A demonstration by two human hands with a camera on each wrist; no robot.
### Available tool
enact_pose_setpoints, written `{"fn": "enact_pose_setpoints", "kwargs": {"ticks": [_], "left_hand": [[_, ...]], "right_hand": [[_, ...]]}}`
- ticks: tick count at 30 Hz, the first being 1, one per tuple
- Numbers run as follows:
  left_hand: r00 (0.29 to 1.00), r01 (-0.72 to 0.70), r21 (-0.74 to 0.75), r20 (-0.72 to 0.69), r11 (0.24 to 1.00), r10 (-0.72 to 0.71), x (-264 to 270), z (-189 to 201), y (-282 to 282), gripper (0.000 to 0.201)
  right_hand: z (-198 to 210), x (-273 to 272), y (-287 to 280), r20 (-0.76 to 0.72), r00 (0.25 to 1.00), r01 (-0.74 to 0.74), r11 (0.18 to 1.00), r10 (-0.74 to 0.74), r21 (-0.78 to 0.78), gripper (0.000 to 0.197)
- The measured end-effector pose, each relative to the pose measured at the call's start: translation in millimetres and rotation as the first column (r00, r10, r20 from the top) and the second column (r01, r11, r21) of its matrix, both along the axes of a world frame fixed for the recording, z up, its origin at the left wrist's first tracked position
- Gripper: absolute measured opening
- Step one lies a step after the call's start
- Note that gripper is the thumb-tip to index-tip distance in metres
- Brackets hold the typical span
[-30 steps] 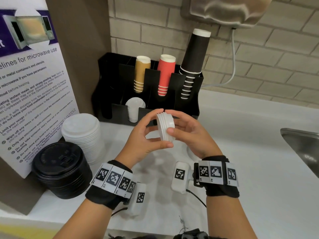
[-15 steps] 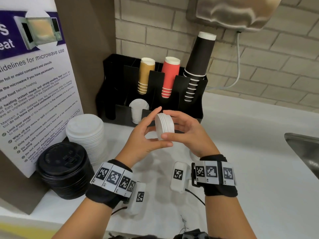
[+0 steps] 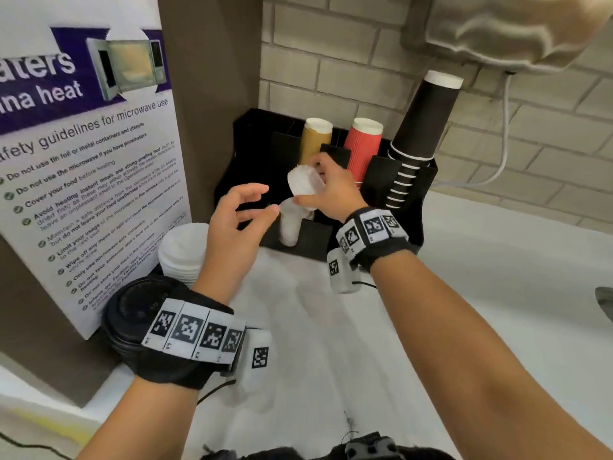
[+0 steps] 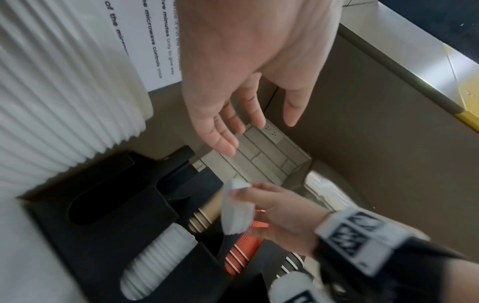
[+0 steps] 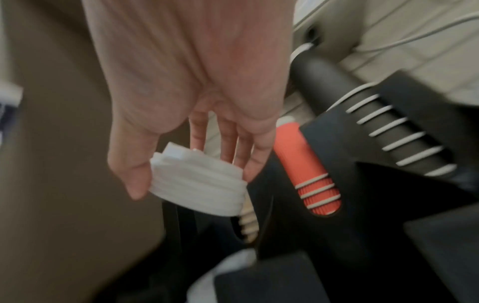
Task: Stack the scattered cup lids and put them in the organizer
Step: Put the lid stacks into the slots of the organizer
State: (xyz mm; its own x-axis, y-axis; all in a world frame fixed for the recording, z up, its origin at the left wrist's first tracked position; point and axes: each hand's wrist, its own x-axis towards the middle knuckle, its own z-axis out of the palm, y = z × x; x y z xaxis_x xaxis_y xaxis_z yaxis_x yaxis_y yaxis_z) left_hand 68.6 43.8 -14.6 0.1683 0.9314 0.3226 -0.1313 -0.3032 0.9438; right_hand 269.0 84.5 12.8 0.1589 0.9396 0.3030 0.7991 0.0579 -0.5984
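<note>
The right hand [image 3: 335, 189] grips a small lid stack [image 3: 304, 180] above the organizer [image 3: 411, 197]. The left hand [image 3: 237, 220] hangs empty, fingers relaxed.

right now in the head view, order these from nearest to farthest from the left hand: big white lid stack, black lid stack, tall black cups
From the left hand:
1. big white lid stack, just left of and below it on the counter.
2. black lid stack, nearer the camera, by the wrist.
3. tall black cups, far right of the organizer.

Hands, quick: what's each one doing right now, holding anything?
Left hand: open, fingers relaxed, holding nothing.
Right hand: holding a small stack of white lids above the black organizer.
</note>
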Motion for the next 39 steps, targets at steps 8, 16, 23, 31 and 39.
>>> {"fn": "enact_pose_setpoints", "kwargs": {"ticks": [8,16,23,31,39], "left_hand": [[1.000,-0.021,-0.023,0.015,1.000,0.021,-10,0,0,0.025],[1.000,-0.007,-0.050,0.009,0.999,0.008,-10,2,-4,0.024],[1.000,0.004,-0.067,-0.004,0.998,-0.004,-9,3,-8,0.024],[1.000,0.011,-0.051,-0.011,0.999,-0.011,-10,-2,-5,0.024],[0.987,0.157,-0.059,-0.015,0.986,-0.158,6,-17,-6,0.024]], "right_hand": [[-26,-12,41,0.361,0.931,0.038,0.967,0.058,-0.251,0.068],[-31,-18,43,0.498,0.864,0.087,0.952,0.076,-0.295,0.064],[-40,-26,42,0.657,0.752,0.199,0.933,0.052,-0.301,0.057],[-38,-33,24,0.579,0.815,0.193,0.952,-0.022,-0.237,0.079],[-17,39,-85,-0.090,0.937,0.328,0.937,-0.339,-0.118,0.058]]}}
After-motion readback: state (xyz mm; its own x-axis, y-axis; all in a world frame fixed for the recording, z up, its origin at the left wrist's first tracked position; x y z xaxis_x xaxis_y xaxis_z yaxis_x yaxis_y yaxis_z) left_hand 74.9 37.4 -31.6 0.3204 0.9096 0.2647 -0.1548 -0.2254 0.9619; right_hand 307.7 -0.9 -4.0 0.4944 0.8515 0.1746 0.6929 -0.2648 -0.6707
